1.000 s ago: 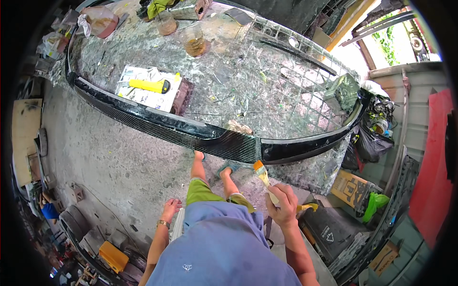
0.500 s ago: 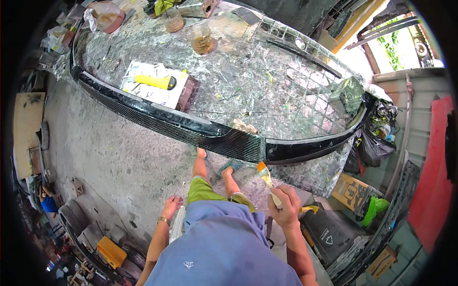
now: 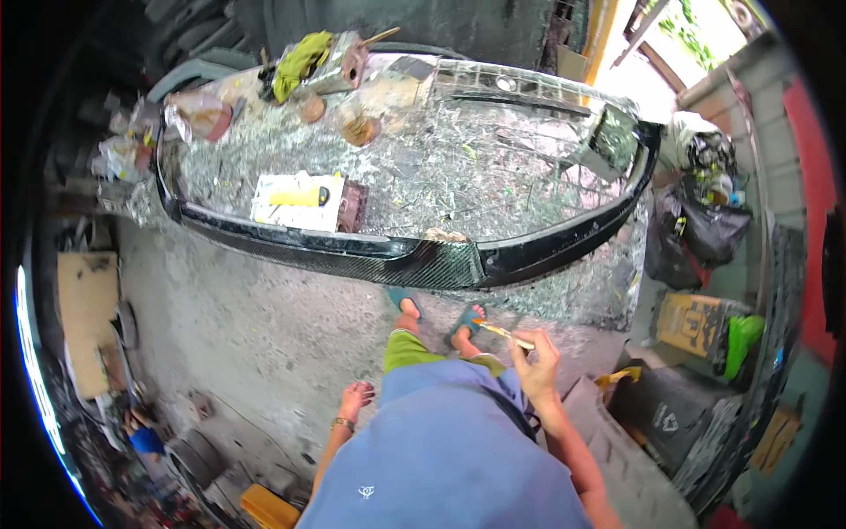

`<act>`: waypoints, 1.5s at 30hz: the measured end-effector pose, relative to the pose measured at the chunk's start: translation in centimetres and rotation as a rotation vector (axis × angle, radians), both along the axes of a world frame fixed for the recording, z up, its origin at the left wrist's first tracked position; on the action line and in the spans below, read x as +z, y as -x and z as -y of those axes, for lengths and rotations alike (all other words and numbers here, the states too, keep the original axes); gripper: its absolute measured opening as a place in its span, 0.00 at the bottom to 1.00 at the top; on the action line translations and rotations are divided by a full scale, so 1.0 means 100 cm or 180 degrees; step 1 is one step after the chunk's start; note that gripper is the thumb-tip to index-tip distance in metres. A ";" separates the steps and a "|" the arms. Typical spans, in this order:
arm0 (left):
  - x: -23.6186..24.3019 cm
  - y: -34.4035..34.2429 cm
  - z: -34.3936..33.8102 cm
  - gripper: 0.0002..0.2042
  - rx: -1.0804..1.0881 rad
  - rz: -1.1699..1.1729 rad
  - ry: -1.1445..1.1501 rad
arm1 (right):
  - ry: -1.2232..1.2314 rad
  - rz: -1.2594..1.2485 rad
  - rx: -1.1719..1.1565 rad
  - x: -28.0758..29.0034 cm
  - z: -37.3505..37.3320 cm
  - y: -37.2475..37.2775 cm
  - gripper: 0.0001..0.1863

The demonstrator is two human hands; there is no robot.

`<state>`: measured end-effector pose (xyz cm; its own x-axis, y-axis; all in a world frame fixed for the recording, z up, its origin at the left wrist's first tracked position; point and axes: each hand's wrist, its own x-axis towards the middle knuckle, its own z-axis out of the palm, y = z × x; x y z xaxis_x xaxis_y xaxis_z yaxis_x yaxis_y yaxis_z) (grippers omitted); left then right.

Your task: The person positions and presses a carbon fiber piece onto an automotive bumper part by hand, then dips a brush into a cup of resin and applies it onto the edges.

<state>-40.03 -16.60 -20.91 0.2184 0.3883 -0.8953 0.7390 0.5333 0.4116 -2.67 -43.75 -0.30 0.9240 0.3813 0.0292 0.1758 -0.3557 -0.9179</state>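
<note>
A large table [image 3: 529,189], its top covered by a crinkled, glittering translucent sheet, fills the upper half of the view. Along the near edge of the table lies a long, curved, glossy black carbon-fibre-patterned body panel [image 3: 414,260], which bends upward at its right end. The grey concrete floor [image 3: 247,326] extends below the panel to the person's feet in teal sandals [image 3: 464,322]. On the table, a white rectangular sheet [image 3: 295,201] carries a yellow cylindrical object [image 3: 295,196], with a dark reddish-brown block [image 3: 352,205] just beside its right edge. Further back on the table stand a crumpled yellow-green cloth [image 3: 300,57], a clear plastic bag with reddish contents [image 3: 204,113] and two small round brownish containers [image 3: 359,130]. At the right, off the table, are black plastic bags [image 3: 705,231] and a yellow and black box [image 3: 692,322]. The person wears a blue shirt [image 3: 449,458] and green shorts [image 3: 407,348]. The right hand [image 3: 539,357] is raised in front of the body with its fingers closed around the pale handle of a small paintbrush [image 3: 500,331]; the brush projects from the hand toward the left, above the right foot, and its tip is below the near edge of the panel and apart from it. The left hand [image 3: 354,398], with a bracelet at the wrist, hangs at the person's side over the floor, fingers loosely curled and holding nothing, well apart from the brush and the table.
</note>
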 end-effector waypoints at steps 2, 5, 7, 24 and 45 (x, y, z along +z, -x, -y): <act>-0.004 0.009 -0.009 0.15 -0.0036 0.0154 0.0080 | -0.0137 -0.0157 -0.0257 -0.014 0.003 0.004 0.08; 0.008 -0.031 -0.024 0.15 -0.1571 -0.0107 -0.0369 | -0.0396 0.0098 -0.0840 -0.026 0.013 -0.004 0.05; -0.016 0.004 -0.053 0.15 -0.2194 -0.0132 -0.0503 | -0.0469 -0.0472 -0.1061 -0.016 0.007 0.004 0.06; 0.119 -0.175 -0.241 0.16 -0.3584 -0.0205 -0.0699 | -0.1506 0.0084 -0.2993 -0.089 -0.107 0.110 0.10; 0.094 -0.153 -0.254 0.18 -0.4068 -0.0405 -0.0465 | -0.1189 0.0512 -0.2596 -0.069 -0.121 0.113 0.12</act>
